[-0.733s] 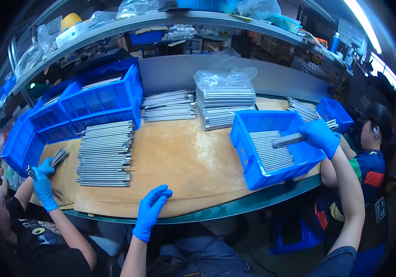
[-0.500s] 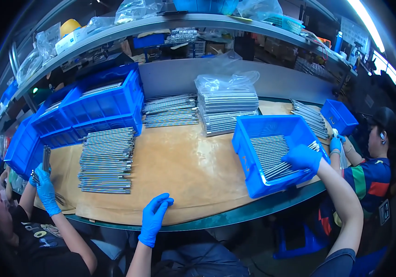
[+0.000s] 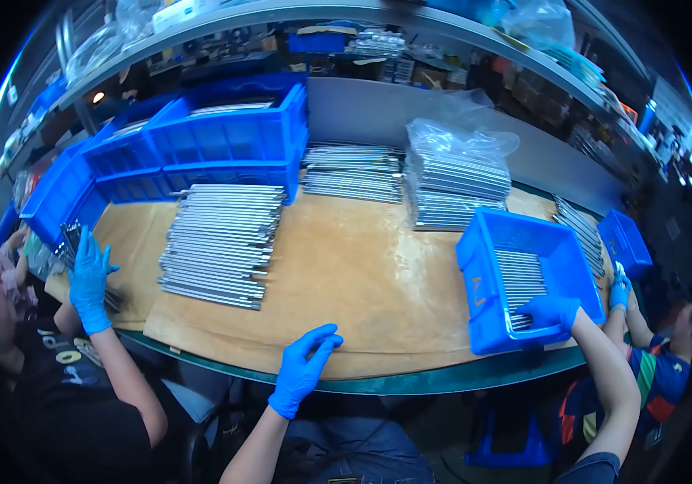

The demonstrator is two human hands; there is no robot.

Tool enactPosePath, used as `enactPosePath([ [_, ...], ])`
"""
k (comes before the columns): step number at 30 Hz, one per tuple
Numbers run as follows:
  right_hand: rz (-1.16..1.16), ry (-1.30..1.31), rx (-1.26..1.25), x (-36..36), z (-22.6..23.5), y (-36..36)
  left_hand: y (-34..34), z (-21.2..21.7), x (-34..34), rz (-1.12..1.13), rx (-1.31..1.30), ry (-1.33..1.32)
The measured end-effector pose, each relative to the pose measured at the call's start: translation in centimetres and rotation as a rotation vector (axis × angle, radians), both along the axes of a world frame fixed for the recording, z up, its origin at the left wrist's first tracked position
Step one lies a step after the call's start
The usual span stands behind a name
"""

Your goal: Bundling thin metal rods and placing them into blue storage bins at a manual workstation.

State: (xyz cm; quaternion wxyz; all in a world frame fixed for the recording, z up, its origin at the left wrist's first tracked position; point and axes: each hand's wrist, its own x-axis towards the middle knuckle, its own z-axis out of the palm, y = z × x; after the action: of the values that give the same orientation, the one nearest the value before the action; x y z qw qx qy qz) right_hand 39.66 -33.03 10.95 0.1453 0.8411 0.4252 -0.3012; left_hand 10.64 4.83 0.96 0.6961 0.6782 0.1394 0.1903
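My right hand [image 3: 552, 312], in a blue glove, reaches down into a blue plastic bin [image 3: 481, 310] at the right of the table. Beneath it are thin metal rods [image 3: 521, 274], lying side by side in the bin. Its fingertips are against the rods, and the hand hides whether they grip any. My left hand [image 3: 306, 371], also gloved, hovers empty by the table's front edge, its fingers apart. Left of centre lies a broad stack of metal rods [image 3: 218, 242], beyond my left hand.
More rods [image 3: 354, 181] and a plastic-covered rod stack [image 3: 459, 185] lie at the back. Blue bins [image 3: 225, 133] stand at the back left. A co-worker's gloved hand [image 3: 90, 282] holds dark rods at the left; another person's hand [image 3: 620, 290] works beside a small blue bin [image 3: 627, 242].
The view has swung, shifting the scene. My right hand has gone lower into the bin, and the tilted rods it had are hidden. The left co-worker's fingers have spread.
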Motion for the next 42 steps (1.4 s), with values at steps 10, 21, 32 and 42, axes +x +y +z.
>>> enactPosePath([
  [10,-0.128,0.056,-0.005,-1.7,3.5,3.3,0.1,-0.8,-0.1,0.015,-0.004,-0.024],
  [21,0.068,-0.448,0.445,-3.5,10.7,17.9,1.1,-1.0,-0.9,-0.043,0.084,-0.023],
  [32,0.31,-0.482,0.708,5.7,-4.1,37.7,0.8,-0.3,-0.8,-0.024,0.362,-0.106],
  [42,-0.009,-0.585,0.966,11.7,-9.9,43.9,1.8,-0.2,-1.3,-0.104,0.116,-0.119],
])
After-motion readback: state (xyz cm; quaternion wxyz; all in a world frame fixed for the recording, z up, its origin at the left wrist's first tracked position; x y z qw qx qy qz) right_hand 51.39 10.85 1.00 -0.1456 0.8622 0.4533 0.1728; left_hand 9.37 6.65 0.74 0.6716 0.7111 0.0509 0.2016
